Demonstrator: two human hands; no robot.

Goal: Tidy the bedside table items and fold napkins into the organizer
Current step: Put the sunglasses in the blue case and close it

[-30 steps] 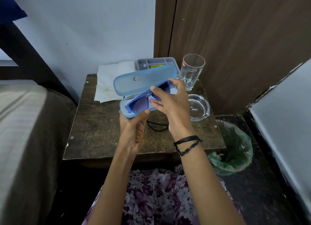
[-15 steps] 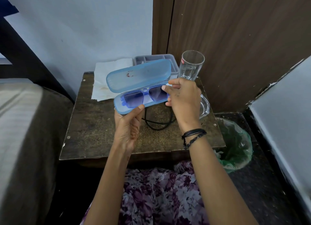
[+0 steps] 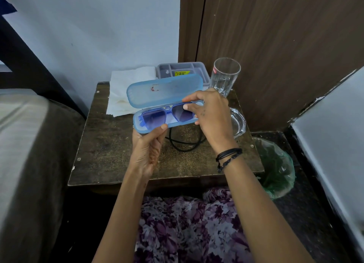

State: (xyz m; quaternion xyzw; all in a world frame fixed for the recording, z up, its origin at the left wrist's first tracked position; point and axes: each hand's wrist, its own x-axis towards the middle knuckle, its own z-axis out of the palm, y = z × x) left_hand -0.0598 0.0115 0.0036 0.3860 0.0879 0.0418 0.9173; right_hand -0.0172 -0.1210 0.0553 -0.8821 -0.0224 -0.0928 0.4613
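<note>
My left hand (image 3: pixel 146 146) grips the near edge of an open light-blue glasses case (image 3: pixel 164 92) from below and holds it above the wooden bedside table (image 3: pixel 110 144). Blue-framed sunglasses (image 3: pixel 155 117) lie inside the case. My right hand (image 3: pixel 210 115) curls over the case's right end, its fingertips on the right lens and the rim. White napkins (image 3: pixel 126 85) lie at the table's back left. A grey compartment organizer (image 3: pixel 181 69) with a yellow sticker sits behind the case.
A clear drinking glass (image 3: pixel 224 75) stands at the back right, with a glass ashtray (image 3: pixel 239 122) in front of it. A black cable (image 3: pixel 183 144) loops on the table under the case. A green-lined bin (image 3: pixel 275 164) stands right of the table; a bed lies to the left.
The sunglasses have gone from tilted above the case to lying flat inside it. My right hand has slid to the case's right end. The lid stays open.
</note>
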